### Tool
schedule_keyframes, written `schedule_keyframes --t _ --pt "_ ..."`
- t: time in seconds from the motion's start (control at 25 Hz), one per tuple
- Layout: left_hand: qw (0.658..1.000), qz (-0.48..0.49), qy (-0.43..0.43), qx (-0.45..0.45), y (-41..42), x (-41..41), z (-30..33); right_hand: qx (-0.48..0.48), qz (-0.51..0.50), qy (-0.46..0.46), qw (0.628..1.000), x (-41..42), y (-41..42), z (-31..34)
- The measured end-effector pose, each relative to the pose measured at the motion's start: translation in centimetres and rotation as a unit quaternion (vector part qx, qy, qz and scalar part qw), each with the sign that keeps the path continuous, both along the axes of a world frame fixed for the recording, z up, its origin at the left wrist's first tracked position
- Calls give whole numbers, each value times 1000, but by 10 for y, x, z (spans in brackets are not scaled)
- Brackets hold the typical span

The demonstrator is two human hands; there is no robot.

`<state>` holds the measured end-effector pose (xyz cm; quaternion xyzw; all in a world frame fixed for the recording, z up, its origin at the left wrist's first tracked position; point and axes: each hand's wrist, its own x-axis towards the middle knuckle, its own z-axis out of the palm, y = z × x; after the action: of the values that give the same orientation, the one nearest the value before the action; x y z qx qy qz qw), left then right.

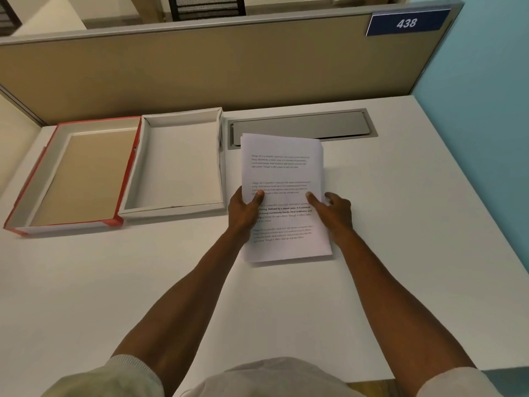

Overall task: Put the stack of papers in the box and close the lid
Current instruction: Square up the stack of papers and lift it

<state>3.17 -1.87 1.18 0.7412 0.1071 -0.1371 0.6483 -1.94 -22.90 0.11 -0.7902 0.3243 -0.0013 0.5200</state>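
Observation:
A stack of white printed papers (283, 173) lies at the middle of the white desk, its far end over a grey cable flap. My left hand (244, 213) grips the stack's left edge, thumb on top. My right hand (335, 212) grips the right edge, thumb also on top. An empty white box (137, 179) sits open just left of the papers. Its red-edged lid (43, 170) lies upside down further left, touching the box.
A grey cable flap (329, 124) is set into the desk (400, 224) behind the papers. A tan partition (200, 67) with a blue "438" sign (406, 22) runs along the back. A teal wall (486, 110) bounds the right side.

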Motion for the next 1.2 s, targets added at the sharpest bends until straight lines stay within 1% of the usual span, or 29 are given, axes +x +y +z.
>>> schedule_keyframes --t 0.04,0.08,0.12,0.16,0.2,0.24,0.32,0.36,0.44,0.52,0.72,0.8,0.96,1.04,1.2 --pt "999 -10 -18 -25 5 -3 2 102 -9 -15 995 3 -1 8" --pt "998 -22 -34 -44 9 -6 4 210 -6 -38 977 7 -2 15" --pt "997 -32 -50 -54 12 -8 7 294 7 -58 954 10 -4 21" --pt "995 -38 -67 -56 14 -10 9 331 12 -73 941 12 -5 27" --pt "994 -40 -84 -52 15 -12 11 323 7 -80 943 14 -2 33" --pt "993 -36 -100 -44 14 -13 15 293 -10 -88 952 15 3 39" --pt "992 -23 -119 -42 12 -15 24 206 -34 -126 970 12 14 47" --pt "991 -17 -127 -46 12 -15 27 172 -32 -161 971 9 20 49" --pt "988 -16 -146 -48 15 -16 31 143 -13 -233 962 -2 29 54" --pt "986 -27 -157 -46 19 -19 28 143 9 -282 949 -13 34 53" --pt "979 -19 -188 -69 29 -31 31 139 41 -309 940 -35 35 46" --pt "978 -15 -192 -84 27 -27 34 156 33 -319 934 -38 37 46" --pt "982 3 -163 -95 17 -24 41 186 -17 -310 932 -30 50 52" --pt "982 7 -162 -96 19 -26 40 179 -32 -306 934 -29 52 52" --pt "983 -18 -171 -71 27 -30 32 134 -15 -322 937 -40 51 42"
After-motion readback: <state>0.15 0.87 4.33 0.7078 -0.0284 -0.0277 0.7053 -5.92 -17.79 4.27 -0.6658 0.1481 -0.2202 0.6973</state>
